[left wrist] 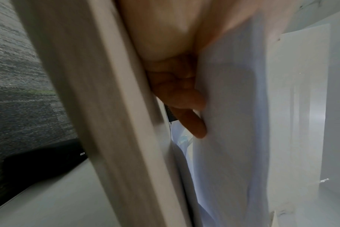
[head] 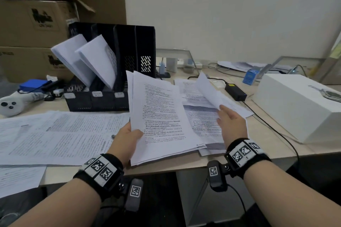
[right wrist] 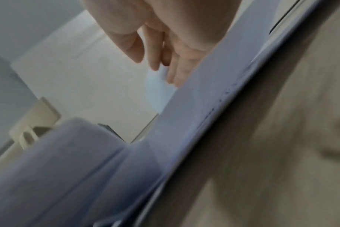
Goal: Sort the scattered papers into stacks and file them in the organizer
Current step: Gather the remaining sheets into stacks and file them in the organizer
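A sheaf of printed papers [head: 158, 116] is raised off the desk [head: 258, 145], pinched at its lower left edge by the left hand [head: 127, 138], while the right hand [head: 230, 121] lifts a single sheet [head: 208, 92] by its near end. Two bundles already lean in the black organizer [head: 114, 68]; many loose pages [head: 55, 134] left of it, and those under the right hand, still await sorting, so I judge the job under halfway

Office: desk [head: 258, 145] w/ printed docs [head: 60, 134], file organizer [head: 118, 46] (cardboard boxes [head: 33, 22] behind).

Left hand [head: 127, 136] grip pinched shut; right hand [head: 231, 123] fingers loosely extended.
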`<move>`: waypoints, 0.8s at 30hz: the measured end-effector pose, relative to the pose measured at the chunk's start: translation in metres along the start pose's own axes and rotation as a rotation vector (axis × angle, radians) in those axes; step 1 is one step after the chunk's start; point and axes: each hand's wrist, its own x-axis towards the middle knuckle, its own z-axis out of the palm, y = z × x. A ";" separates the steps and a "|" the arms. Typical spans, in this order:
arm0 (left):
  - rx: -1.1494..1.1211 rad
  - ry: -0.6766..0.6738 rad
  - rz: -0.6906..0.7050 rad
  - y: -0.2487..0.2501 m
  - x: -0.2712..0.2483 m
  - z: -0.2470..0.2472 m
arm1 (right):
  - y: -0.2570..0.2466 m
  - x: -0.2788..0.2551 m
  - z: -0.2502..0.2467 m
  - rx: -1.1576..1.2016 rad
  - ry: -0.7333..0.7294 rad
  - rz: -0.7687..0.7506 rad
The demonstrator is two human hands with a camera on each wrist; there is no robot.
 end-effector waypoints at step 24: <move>0.030 -0.040 -0.014 0.001 0.003 -0.007 | 0.000 -0.034 -0.006 -0.289 -0.464 -0.291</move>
